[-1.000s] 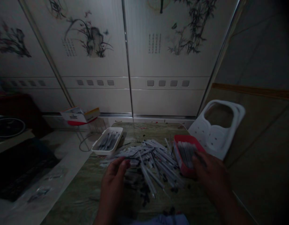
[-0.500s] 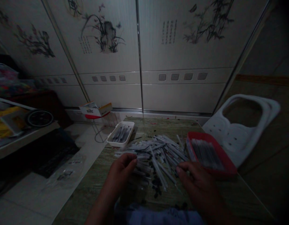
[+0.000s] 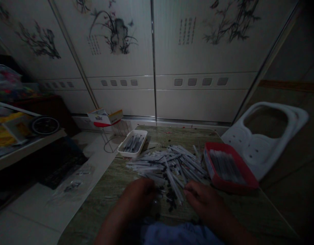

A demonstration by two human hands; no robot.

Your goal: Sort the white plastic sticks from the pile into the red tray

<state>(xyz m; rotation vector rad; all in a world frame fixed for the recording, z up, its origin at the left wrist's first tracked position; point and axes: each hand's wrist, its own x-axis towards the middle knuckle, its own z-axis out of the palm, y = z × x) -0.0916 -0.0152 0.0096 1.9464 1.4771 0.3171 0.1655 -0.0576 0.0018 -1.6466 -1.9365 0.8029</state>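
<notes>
A loose heap of thin, pale pen-like sticks [image 3: 172, 158] lies on the wood-patterned table [image 3: 101, 197], with small black pieces [image 3: 171, 197] scattered in front of it. My left hand [image 3: 140, 195] is closed at the heap's near left side; blur and dimness hide what its fingers hold. On the near right, my right hand [image 3: 201, 197] has thumb and forefinger pressed together beside the sticks, and I cannot make out anything between them. More sticks fill a white tray [image 3: 144, 144] at the back left and a red basket [image 3: 248, 175] on the right.
Beyond the table's right side stands a white plastic chair [image 3: 259, 149]. An open box [image 3: 102, 118] rests on a red stool [image 3: 101, 125] at the back left. Bluish cloth [image 3: 177, 233] shows at the near edge. Patterned sliding doors [image 3: 118, 98] stand behind.
My left hand has moved right and nearer to me. My right hand has shifted left, so the two hands are closer together. The view has tilted slightly.
</notes>
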